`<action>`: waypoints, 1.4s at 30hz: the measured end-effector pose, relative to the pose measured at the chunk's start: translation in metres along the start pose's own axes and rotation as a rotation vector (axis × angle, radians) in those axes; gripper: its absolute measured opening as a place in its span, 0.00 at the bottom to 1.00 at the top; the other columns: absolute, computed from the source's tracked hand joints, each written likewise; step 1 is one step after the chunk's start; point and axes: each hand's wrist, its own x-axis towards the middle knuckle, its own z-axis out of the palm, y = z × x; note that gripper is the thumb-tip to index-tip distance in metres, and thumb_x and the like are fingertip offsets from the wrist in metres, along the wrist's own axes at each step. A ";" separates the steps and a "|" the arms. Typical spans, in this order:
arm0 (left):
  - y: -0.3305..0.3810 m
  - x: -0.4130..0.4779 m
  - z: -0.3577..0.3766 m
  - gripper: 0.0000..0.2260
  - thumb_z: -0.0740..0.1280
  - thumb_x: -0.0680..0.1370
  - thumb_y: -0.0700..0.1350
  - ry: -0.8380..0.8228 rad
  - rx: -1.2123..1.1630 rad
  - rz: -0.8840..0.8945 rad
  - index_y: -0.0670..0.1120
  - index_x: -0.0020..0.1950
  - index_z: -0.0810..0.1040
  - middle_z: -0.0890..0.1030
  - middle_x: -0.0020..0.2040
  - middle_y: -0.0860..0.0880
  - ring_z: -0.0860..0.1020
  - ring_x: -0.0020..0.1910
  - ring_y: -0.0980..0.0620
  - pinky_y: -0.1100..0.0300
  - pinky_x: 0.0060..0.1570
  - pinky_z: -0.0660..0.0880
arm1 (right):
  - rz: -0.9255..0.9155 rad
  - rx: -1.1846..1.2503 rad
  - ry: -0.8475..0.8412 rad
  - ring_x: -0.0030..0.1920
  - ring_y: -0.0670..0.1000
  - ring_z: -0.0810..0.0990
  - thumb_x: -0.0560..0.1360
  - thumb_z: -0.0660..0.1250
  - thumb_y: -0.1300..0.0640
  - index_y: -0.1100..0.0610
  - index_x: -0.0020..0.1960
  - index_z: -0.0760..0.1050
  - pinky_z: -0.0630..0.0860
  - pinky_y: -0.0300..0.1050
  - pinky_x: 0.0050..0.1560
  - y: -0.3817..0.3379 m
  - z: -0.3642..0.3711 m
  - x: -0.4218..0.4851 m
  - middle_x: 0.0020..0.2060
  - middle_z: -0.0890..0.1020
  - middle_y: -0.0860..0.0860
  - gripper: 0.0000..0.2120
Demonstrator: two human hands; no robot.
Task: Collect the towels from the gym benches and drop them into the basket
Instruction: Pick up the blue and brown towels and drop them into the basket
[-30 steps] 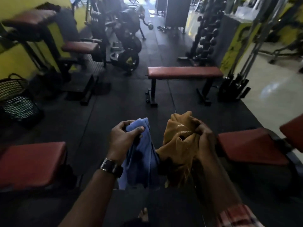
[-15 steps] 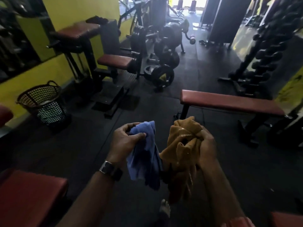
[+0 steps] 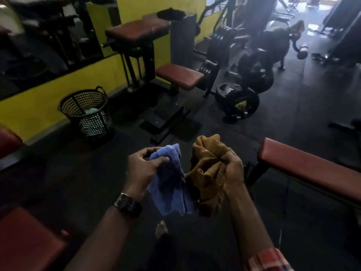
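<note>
Over the dark floor point(image 3: 78, 182), I hold both hands up in front of me, side by side, near each other but apart. Left hand point(image 3: 143, 167): thumb and fingers curled round the top of the blue towel point(image 3: 170, 184); the rest of the cloth hangs below the fist. Black watch point(image 3: 128, 204) on that wrist. Right hand point(image 3: 233, 169): clamped on the bunched mustard-brown towel point(image 3: 207, 165), which rises above the knuckles and drapes down beside the blue one; the two cloths appear to touch between my wrists. Basket point(image 3: 93, 124): black mesh, upright on the floor against the yellow wall point(image 3: 39, 106), ahead and to my left, well apart from both hands. Pale green cloth point(image 3: 91, 111) shows inside it. Red-padded bench point(image 3: 312, 173) just to my right; another red pad point(image 3: 25, 237) at lower left.
</note>
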 end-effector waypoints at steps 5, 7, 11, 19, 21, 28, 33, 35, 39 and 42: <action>-0.005 0.120 0.003 0.09 0.79 0.65 0.45 0.132 -0.071 -0.076 0.53 0.43 0.87 0.87 0.41 0.55 0.86 0.44 0.56 0.55 0.47 0.83 | 0.014 -0.053 -0.087 0.45 0.61 0.78 0.72 0.64 0.65 0.63 0.50 0.77 0.78 0.54 0.48 0.005 0.076 0.114 0.44 0.79 0.61 0.07; 0.003 0.172 0.000 0.07 0.79 0.66 0.44 0.173 -0.103 -0.087 0.52 0.42 0.87 0.87 0.40 0.55 0.86 0.44 0.55 0.56 0.47 0.83 | 0.014 -0.117 -0.103 0.47 0.61 0.75 0.74 0.63 0.65 0.63 0.51 0.76 0.76 0.57 0.50 0.002 0.115 0.156 0.46 0.76 0.63 0.07; 0.024 0.273 -0.020 0.07 0.79 0.66 0.44 0.247 -0.121 -0.092 0.52 0.41 0.86 0.87 0.39 0.55 0.86 0.45 0.54 0.58 0.45 0.83 | 0.036 -0.139 -0.151 0.45 0.61 0.75 0.73 0.60 0.68 0.63 0.44 0.74 0.74 0.59 0.53 -0.004 0.195 0.235 0.43 0.77 0.61 0.05; 0.038 0.396 -0.070 0.07 0.78 0.67 0.39 0.484 -0.215 -0.113 0.47 0.41 0.84 0.86 0.40 0.51 0.84 0.41 0.53 0.57 0.43 0.82 | 0.149 -0.120 -0.316 0.46 0.60 0.77 0.71 0.60 0.67 0.64 0.52 0.75 0.74 0.58 0.54 0.020 0.328 0.348 0.45 0.77 0.61 0.11; 0.040 0.428 -0.085 0.08 0.76 0.68 0.35 0.539 -0.374 -0.167 0.47 0.38 0.81 0.85 0.35 0.52 0.82 0.36 0.55 0.60 0.36 0.80 | 0.205 -0.087 -0.346 0.47 0.60 0.74 0.70 0.62 0.66 0.61 0.53 0.74 0.71 0.60 0.55 0.032 0.363 0.377 0.46 0.75 0.60 0.12; 0.073 0.586 -0.173 0.14 0.66 0.72 0.33 0.677 -0.824 -0.234 0.41 0.57 0.80 0.81 0.48 0.44 0.80 0.49 0.49 0.58 0.39 0.77 | 0.331 -0.011 -0.506 0.54 0.64 0.81 0.72 0.59 0.66 0.69 0.57 0.75 0.77 0.58 0.59 0.076 0.514 0.495 0.54 0.81 0.65 0.16; 0.101 0.674 -0.231 0.08 0.62 0.73 0.32 0.807 -0.874 -0.185 0.40 0.49 0.77 0.79 0.48 0.43 0.78 0.47 0.48 0.60 0.35 0.76 | 0.450 0.008 -0.617 0.51 0.62 0.83 0.74 0.59 0.65 0.68 0.57 0.79 0.80 0.56 0.55 0.101 0.634 0.546 0.54 0.82 0.65 0.15; 0.108 0.706 -0.253 0.08 0.59 0.73 0.32 0.836 -0.933 -0.170 0.39 0.43 0.77 0.81 0.40 0.44 0.79 0.42 0.49 0.64 0.31 0.77 | 0.477 0.011 -0.642 0.50 0.61 0.83 0.74 0.59 0.64 0.65 0.55 0.79 0.81 0.53 0.52 0.113 0.676 0.558 0.53 0.82 0.63 0.14; 0.122 0.772 -0.300 0.10 0.57 0.70 0.29 0.952 -1.022 -0.082 0.41 0.38 0.74 0.77 0.39 0.44 0.78 0.40 0.48 0.63 0.30 0.77 | 0.499 -0.027 -0.697 0.54 0.63 0.80 0.75 0.56 0.63 0.64 0.59 0.77 0.78 0.56 0.57 0.140 0.744 0.587 0.57 0.79 0.64 0.17; 0.119 0.828 -0.342 0.11 0.56 0.70 0.28 0.981 -1.047 -0.053 0.41 0.38 0.73 0.74 0.40 0.44 0.74 0.42 0.47 0.62 0.31 0.75 | 0.492 -0.054 -0.757 0.53 0.62 0.80 0.76 0.55 0.62 0.66 0.66 0.71 0.78 0.54 0.57 0.164 0.799 0.610 0.56 0.79 0.64 0.20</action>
